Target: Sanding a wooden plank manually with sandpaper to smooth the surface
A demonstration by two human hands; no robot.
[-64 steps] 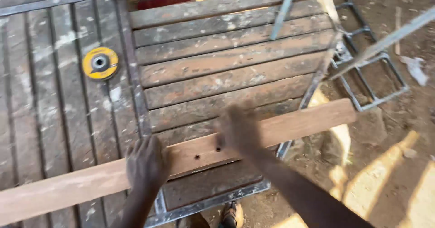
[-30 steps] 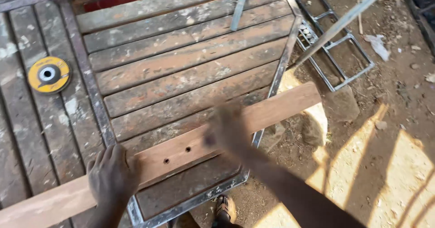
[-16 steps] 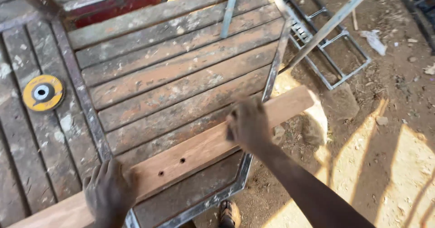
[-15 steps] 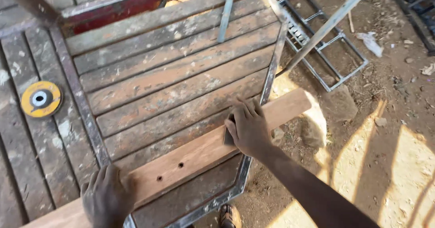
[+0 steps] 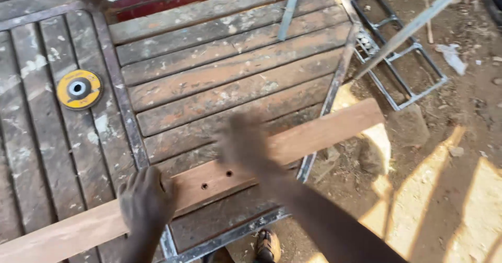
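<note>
Two slatted wooden panels in metal frames fill most of the view, lying flat on dirt ground [image 5: 460, 137]; the right panel [image 5: 230, 80] has worn reddish slats, the left panel [image 5: 31, 137] greyer ones. A long wooden plank [image 5: 209, 182] lies slantwise across both, its right end sticking out past the frame edge over the dirt, two small holes near its middle. Left hand [image 5: 145, 200] rests flat on the plank, fingers spread, not clamped. Right hand [image 5: 244, 144] is over the plank's middle, motion-blurred; cannot tell whether it grips or only touches. A yellow grinding disc [image 5: 79, 89] sits on the left panel, well apart from both hands. A welded metal frame [image 5: 400, 69] lies on the dirt off the right edge. Open sunlit ground lower right.
</note>
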